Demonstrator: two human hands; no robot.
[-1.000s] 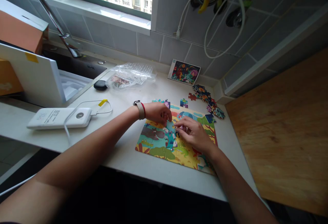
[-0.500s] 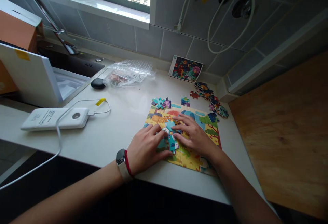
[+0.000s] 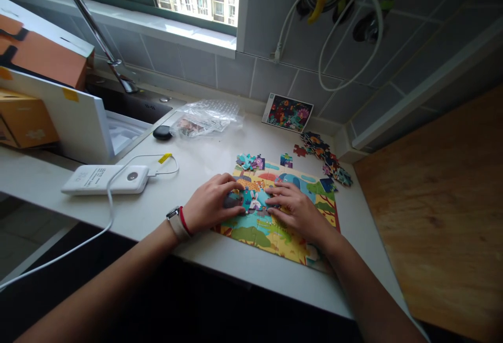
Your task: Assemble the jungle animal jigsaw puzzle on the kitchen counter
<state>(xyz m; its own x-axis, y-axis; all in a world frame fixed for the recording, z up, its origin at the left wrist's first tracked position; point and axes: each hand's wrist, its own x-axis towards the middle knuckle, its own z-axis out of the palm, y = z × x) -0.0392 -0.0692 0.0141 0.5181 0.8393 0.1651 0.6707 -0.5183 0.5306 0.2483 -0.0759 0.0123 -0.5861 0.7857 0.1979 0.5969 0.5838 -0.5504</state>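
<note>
Most of the jigsaw puzzle (image 3: 275,217) lay assembled at frame centre, left hand (image 3: 212,204) and right hand (image 3: 294,209) pressing flat, fingers spread, on its middle pieces, while loose pieces (image 3: 326,159) waited upper right.

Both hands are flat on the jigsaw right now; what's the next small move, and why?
Probably press the middle pieces flush, then lift the right hand toward the loose pieces at the far right. Both it and the left hand rest fingers-down on the jigsaw puzzle, holding nothing visible, and unplaced pieces lie along the puzzle's far edge.
</note>
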